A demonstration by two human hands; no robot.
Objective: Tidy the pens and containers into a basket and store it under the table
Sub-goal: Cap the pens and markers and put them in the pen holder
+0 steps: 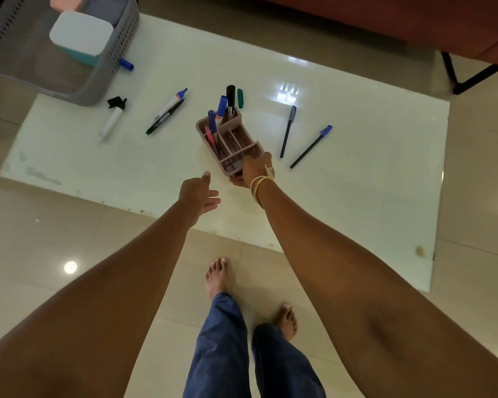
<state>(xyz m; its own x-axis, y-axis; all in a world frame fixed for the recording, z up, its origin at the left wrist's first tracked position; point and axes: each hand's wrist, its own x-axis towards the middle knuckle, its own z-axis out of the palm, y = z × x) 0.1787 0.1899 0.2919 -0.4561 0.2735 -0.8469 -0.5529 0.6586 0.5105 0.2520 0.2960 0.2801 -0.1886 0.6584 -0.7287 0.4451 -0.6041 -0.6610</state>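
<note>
A pink pen organizer [231, 139] stands mid-table with several pens upright in its far compartments. My right hand [253, 169] grips its near end. To the left of it my left hand [199, 193] hovers open, holding nothing. Loose on the white table [357, 196] lie a white marker [112, 119] beside its black cap, a blue-capped marker [170, 106], a green-tipped black pen [164, 117], a green marker [240, 98], a grey pen [288, 131] and a blue-capped pen [311, 146]. A grey perforated basket [110, 58] sits at the far left corner, holding a white-lidded container [81, 34].
A blue marker [126, 64] lies against the basket's right side. A brown sofa with a black metal leg [457, 79] stands beyond the table at the right. My bare feet are on the tiled floor [55, 225] in front of the table.
</note>
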